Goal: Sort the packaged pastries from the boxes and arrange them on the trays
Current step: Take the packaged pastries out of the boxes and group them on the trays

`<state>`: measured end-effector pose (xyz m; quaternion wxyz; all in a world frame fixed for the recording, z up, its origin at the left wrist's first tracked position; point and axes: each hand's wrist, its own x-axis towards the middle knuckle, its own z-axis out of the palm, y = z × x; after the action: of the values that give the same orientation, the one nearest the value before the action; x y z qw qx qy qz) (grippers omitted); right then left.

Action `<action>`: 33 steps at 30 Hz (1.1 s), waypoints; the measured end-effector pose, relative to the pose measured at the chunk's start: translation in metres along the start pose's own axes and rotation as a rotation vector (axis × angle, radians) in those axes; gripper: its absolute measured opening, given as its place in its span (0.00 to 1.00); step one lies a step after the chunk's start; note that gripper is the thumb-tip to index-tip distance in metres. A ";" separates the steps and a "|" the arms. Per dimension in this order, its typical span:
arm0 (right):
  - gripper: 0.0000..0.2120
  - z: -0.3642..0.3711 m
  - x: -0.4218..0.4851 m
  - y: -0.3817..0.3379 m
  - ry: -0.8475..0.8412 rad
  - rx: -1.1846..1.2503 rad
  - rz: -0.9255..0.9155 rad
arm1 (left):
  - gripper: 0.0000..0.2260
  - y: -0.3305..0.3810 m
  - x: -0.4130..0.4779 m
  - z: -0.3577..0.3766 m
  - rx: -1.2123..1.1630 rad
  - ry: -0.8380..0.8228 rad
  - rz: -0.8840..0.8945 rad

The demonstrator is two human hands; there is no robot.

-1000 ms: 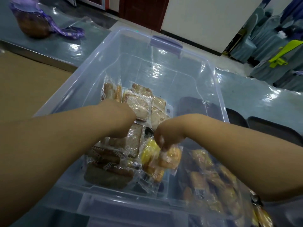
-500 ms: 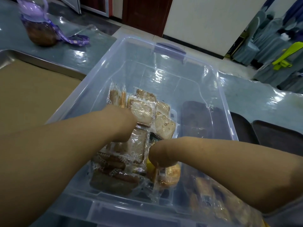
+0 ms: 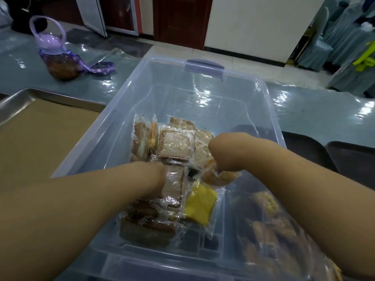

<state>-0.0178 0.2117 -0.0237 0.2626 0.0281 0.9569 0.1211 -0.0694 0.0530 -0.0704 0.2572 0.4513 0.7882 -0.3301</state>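
A clear plastic box (image 3: 269, 110) stands in front of me with several wrapped pastries in its near half: pale square ones (image 3: 176, 147), dark brown ones (image 3: 146, 226) and a yellow one (image 3: 199, 203). My left hand (image 3: 154, 179) reaches down into the pile beside a brown wrapped pastry (image 3: 175, 186); its fingers are hidden. My right hand (image 3: 223, 157) is curled round a golden wrapped pastry (image 3: 220, 176) and holds it just above the pile.
A metal tray (image 3: 40, 96) lined with brown paper lies to the left of the box. Dark trays (image 3: 349, 159) sit to the right. A purple-lidded jar (image 3: 57, 61) stands at the far left. More wrapped pastries (image 3: 269, 226) show through the box's right wall.
My right hand has lifted the golden pastry up and away from me, uncovering the yellow pastry beneath. My left hand has stayed in the pile.
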 end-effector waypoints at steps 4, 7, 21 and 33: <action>0.12 -0.002 0.002 0.007 0.077 0.062 0.129 | 0.20 -0.002 0.006 0.005 -0.277 0.137 -0.078; 0.11 -0.003 0.006 0.015 0.115 0.118 0.200 | 0.19 -0.003 0.003 0.006 -0.335 0.198 -0.119; 0.13 0.003 0.009 0.014 0.180 0.144 0.246 | 0.47 -0.004 0.012 0.010 -0.448 0.122 -0.184; 0.12 -0.001 0.005 0.016 0.175 0.235 0.300 | 0.18 -0.007 0.012 0.007 -0.692 0.280 -0.153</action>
<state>-0.0231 0.2271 -0.0216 0.1522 0.1899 0.9687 0.0482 -0.0804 0.0518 -0.0813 0.2588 0.3183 0.9120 0.0023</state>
